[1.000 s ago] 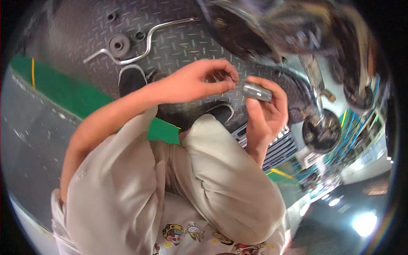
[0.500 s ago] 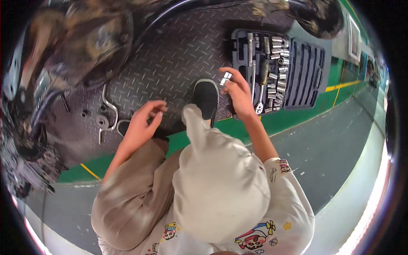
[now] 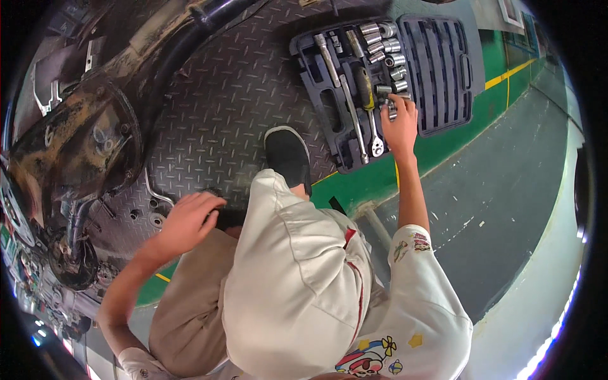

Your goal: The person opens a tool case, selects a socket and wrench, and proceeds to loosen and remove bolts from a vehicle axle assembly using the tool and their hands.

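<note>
At the right, my right hand (image 3: pixel 400 126) reaches down into a dark socket set case (image 3: pixel 311 79), fingers closed round a silver socket (image 3: pixel 392 112) in the lower part of the socket rows. The fingers partly cover it. More silver sockets (image 3: pixel 391 45) lie farther up the rows. Beside them are a ratchet wrench (image 3: pixel 377 144) with a dark and yellow handle and a long extension bar (image 3: pixel 352 117). The ribbed lid (image 3: pixel 437 73) lies folded open to the right. My left hand (image 3: pixel 190 218) hovers near my left knee, fingers loosely bent, thumb apart, holding nothing.
A dirty, rusty vehicle part (image 3: pixel 82 139) with a dark tube fills the upper left. On the diamond-pattern metal floor (image 3: pixel 215 107), a bent metal rod (image 3: pixel 151 189) and a small gear-like disc (image 3: pixel 156 220) lie near my left hand. My black shoe (image 3: pixel 285 155) stands mid-floor.
My right hand, with a silver socket in its fingers before, has moved right into the case's socket rows. My left hand has shifted down and left. The view has moved closer to the case.
</note>
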The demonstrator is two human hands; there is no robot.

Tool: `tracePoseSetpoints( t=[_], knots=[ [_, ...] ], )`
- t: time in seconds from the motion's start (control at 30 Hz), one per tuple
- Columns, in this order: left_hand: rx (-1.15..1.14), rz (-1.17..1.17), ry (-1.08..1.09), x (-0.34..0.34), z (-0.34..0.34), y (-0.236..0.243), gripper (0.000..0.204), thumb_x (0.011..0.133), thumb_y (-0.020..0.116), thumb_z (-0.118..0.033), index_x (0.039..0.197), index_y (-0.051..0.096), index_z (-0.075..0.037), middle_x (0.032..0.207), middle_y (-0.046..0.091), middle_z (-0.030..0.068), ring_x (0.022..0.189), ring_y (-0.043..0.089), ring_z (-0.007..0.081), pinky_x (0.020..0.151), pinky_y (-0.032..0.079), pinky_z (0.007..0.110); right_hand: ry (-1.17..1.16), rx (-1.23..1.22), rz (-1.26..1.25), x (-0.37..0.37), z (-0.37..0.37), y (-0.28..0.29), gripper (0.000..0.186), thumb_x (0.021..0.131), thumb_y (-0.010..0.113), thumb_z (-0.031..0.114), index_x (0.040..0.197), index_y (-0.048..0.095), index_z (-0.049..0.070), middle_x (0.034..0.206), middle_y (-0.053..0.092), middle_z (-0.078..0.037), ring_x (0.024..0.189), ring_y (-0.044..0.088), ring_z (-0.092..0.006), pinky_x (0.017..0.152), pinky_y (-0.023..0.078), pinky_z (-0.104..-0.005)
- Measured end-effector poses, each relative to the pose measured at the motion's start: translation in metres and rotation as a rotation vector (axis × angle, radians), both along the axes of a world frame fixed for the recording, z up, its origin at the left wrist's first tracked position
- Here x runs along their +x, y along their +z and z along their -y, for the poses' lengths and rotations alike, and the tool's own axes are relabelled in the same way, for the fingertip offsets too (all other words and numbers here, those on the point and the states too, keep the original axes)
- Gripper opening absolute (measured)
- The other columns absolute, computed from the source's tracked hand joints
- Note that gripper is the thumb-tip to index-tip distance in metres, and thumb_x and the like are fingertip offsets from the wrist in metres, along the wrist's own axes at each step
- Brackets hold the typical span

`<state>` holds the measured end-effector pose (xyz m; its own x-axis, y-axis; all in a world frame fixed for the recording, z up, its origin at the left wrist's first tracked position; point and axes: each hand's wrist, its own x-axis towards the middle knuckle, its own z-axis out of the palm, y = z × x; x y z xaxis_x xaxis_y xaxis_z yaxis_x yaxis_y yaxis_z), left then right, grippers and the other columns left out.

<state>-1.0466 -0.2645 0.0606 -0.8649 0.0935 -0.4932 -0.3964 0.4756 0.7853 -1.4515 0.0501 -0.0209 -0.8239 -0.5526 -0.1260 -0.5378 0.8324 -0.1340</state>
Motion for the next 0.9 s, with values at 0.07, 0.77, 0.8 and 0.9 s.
tracePoseSetpoints(
  t=[0.07,0.77,0.8,0.9],
  knots=[
    [0.078,-0.047,0.012,-0.012,-0.008,-0.004,0.025,0.091,0.059,-0.008,0.115,0.061,-0.004,0.110,0.063,0.0138,0.103,0.058,0.0352,0.091,0.046,0.043,0.076,-0.082,-0.080,-0.009,0.010,-0.002,0.032,0.087,0.068,0.020,0.118,0.066,0.009,0.116,0.060,-0.015,0.107,0.057,-0.0384,0.094,0.047,-0.0473],
    [-0.085,-0.078,0.265,0.011,0.016,0.007,0.025,0.091,0.059,-0.010,0.116,0.062,-0.006,0.110,0.064,0.0105,0.103,0.060,0.0322,0.092,0.047,0.043,-0.336,-0.923,1.445,0.066,0.162,0.086,0.046,0.097,0.055,0.011,0.142,0.049,0.001,0.107,0.059,-0.008,0.093,0.057,-0.0156,0.085,0.049,-0.0318],
    [-0.062,-0.094,0.303,0.008,0.018,0.007,0.025,0.091,0.059,-0.010,0.116,0.062,-0.006,0.110,0.064,0.0102,0.104,0.060,0.0322,0.093,0.047,0.043,-0.415,-0.989,1.579,0.078,0.173,0.093,0.048,0.098,0.056,0.014,0.143,0.047,0.000,0.109,0.060,-0.009,0.095,0.058,-0.0175,0.086,0.050,-0.0333],
    [-0.037,-0.098,0.345,0.014,0.018,0.005,0.027,0.092,0.059,-0.008,0.118,0.062,-0.006,0.111,0.064,0.0129,0.106,0.059,0.0342,0.093,0.046,0.044,-0.499,-1.030,1.965,0.108,0.202,0.091,0.050,0.100,0.058,0.019,0.144,0.044,0.002,0.121,0.061,-0.015,0.099,0.064,-0.0229,0.083,0.052,-0.0328]
  ],
)
